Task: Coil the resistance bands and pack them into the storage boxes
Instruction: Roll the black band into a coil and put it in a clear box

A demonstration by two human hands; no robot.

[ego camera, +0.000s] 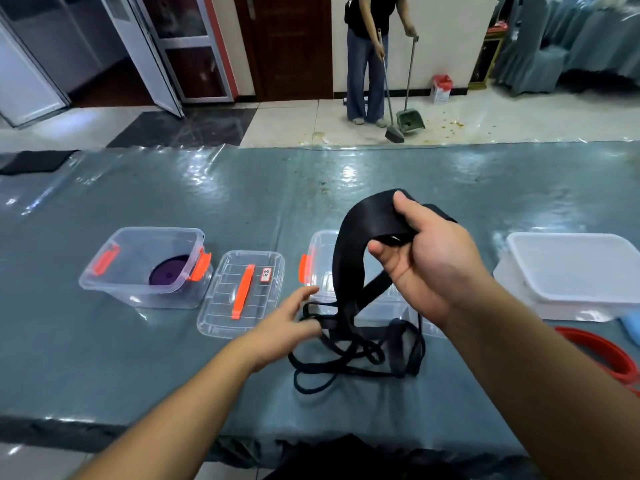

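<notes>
1. Right hand (427,258) is raised above the second clear box (320,258), fingers and thumb curled round the wide top loop of the black band (363,223). The rest of the band hangs down and lies in loose tangled loops on the table (138,368), just in front of that box.
2. Left hand (289,322) rests at the near-left corner of the second clear box, fingers spread and nearly straight, touching the tangle; no closed grip is visible.
3. Judgement: separate the crossed loops first, then wind flat turns around the held end, keeping the strap untwisted so the coil fits the box.
4. Left of the second clear box: a loose lid (242,294), then an open box (145,268) holding a coiled purple band (168,274).
5. Right of it: a white lidded container (571,271); a red band (602,355) lies nearer, still uncoiled.
6. Obstruction: part of the black tangle lies against the second clear box's front, likely to snag when lifted.
</notes>
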